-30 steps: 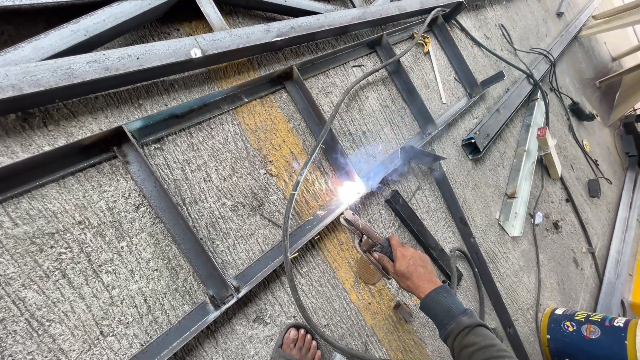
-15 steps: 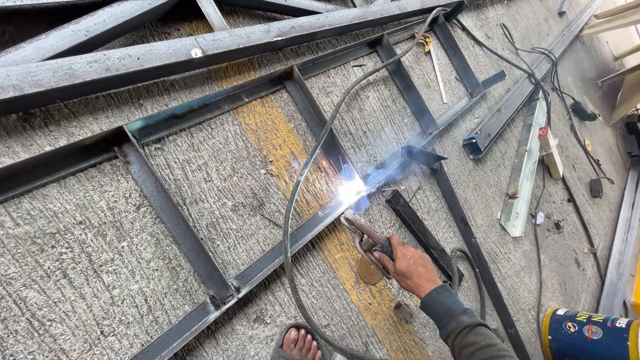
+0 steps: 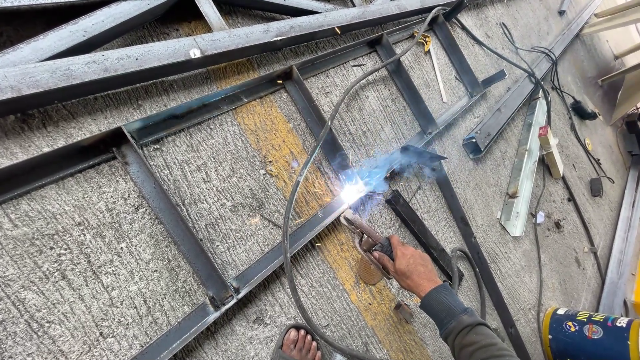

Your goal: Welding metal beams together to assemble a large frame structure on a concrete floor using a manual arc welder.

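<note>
My right hand (image 3: 411, 268) grips a welding electrode holder (image 3: 365, 235) whose tip meets a joint of a ladder-shaped steel frame (image 3: 171, 220) lying on the concrete floor. A bright white arc with blue smoke (image 3: 353, 192) burns at that joint, where a cross bar (image 3: 317, 123) meets the near rail. A grey welding cable (image 3: 293, 200) loops from the holder across the frame toward the far side. My left hand is out of sight. My sandalled foot (image 3: 298, 344) shows at the bottom edge.
Long steel bars (image 3: 200, 53) lie beyond the frame. A short flat piece (image 3: 419, 228) rests beside my hand. At right lie a steel channel (image 3: 507, 113), a galvanised angle piece (image 3: 524, 167), black cords (image 3: 573, 140) and a blue and yellow can (image 3: 587, 333).
The arc keeps burning at the same joint. My right hand and the holder have barely moved; the smoke has drifted slightly.
</note>
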